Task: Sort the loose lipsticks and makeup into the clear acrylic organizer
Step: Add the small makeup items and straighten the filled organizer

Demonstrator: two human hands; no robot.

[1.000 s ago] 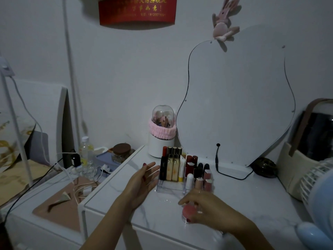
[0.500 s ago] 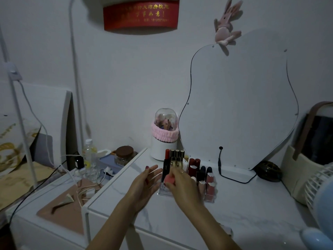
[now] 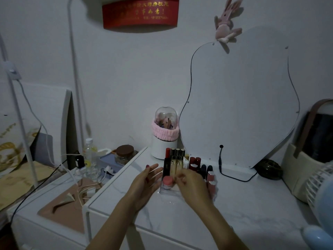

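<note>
A clear acrylic organizer stands on the white marble tabletop, in front of the mirror. Several lipsticks stand upright in its rear slots, gold and black on the left, dark red and black on the right. A small jar with a pink lid sits in the front left compartment. My left hand rests flat against the organizer's left side, fingers apart. My right hand hovers over the front of the organizer just right of the jar, fingers curled, nothing visibly in them. It hides the front middle slots.
A white domed brush holder with a pink band stands behind the organizer. The curvy mirror leans on the wall with a black cable trailing. A fan and bag are at right. A lower side table with bottle, jar and cables lies left.
My right hand picked the pink-lidded jar up from the tabletop, carried it to the organizer, and set it in the front left compartment. It has now let go. My left hand stayed.
</note>
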